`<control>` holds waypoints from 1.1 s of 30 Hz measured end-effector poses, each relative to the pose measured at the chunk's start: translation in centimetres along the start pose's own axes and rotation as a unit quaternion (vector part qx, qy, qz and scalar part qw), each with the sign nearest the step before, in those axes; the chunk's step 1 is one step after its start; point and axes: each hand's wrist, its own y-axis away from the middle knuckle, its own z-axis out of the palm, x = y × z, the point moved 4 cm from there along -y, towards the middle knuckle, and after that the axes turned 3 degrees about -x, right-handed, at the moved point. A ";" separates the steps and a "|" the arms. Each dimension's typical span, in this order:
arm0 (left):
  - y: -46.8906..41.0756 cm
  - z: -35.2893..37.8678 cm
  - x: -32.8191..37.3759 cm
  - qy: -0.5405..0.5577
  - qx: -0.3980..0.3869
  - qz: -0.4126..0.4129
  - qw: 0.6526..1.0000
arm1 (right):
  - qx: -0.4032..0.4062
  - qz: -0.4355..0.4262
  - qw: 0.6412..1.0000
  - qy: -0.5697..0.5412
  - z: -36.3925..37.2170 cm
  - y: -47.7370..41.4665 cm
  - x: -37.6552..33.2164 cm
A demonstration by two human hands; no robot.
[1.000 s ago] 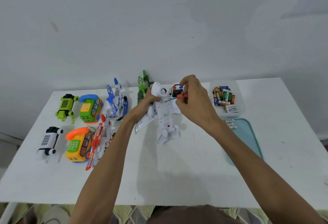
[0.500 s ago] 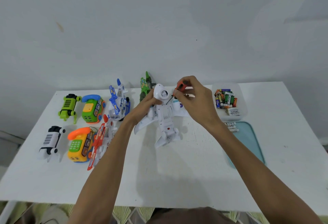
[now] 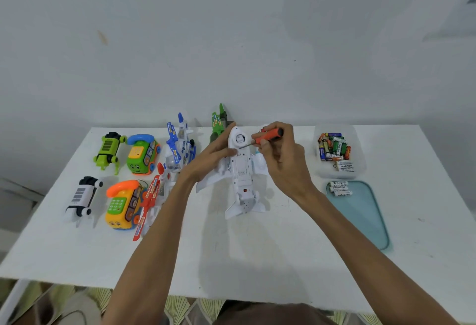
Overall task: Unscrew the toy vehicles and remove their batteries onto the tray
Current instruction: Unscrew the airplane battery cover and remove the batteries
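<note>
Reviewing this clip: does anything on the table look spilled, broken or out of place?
Nothing stands out. The white plane lies belly-up, held by the left hand, as unscrewing needs; the right hand grips the orange screwdriver. Batteries lie only in the clear tub and on the teal tray.

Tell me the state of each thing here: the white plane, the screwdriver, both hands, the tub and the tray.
White toy plane: belly up, underside panel in place.
Left hand: grips the plane near its nose.
Right hand: grips the screwdriver.
Screwdriver: tip at the plane's underside near the nose.
Clear tub: holds loose batteries.
Teal tray: white batteries at its far end.
</note>
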 end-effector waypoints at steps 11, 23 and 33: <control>0.9 0.2 0.5 -0.015 0.013 0.019 1.000 | -0.017 -0.013 1.000 0.009 0.5 0.4 0.5; 1.0 1.0 1.1 -0.039 -0.017 0.059 0.997 | -0.036 0.110 0.993 -0.038 -0.4 -4.6 2.1; 0.9 1.3 1.3 -0.039 -0.032 0.059 0.997 | -0.006 0.185 0.977 -0.106 -1.0 -4.3 3.8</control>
